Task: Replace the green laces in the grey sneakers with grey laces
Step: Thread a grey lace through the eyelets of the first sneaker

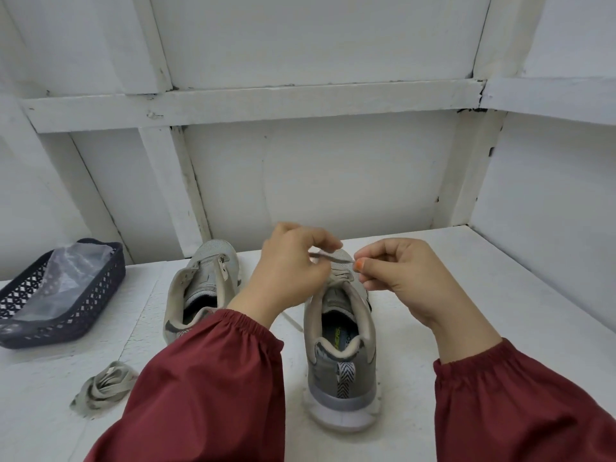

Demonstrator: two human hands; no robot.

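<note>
Grey lace (330,258): a short span is stretching taut between the two hands, its long axis running side to side and dipping slightly toward the right. It is hanging just above the eyelet rows of the near sneaker (340,361), which is standing heel toward the person on the counter (466,295).

- Left hand (290,271): fingers are curling in and pinching the lace's left end.
- Right hand (396,271): thumb and forefinger are pinching the right end, and the other fingers are folding in.
- Both hands are sitting equally close, so the eyelets are lying directly below and between them.
- Far sneaker (200,288): it is standing to the left, apparently unlaced.
- Lace bundle (103,386): it is lying coiled near the left sleeve, its colour uncertain.
</note>
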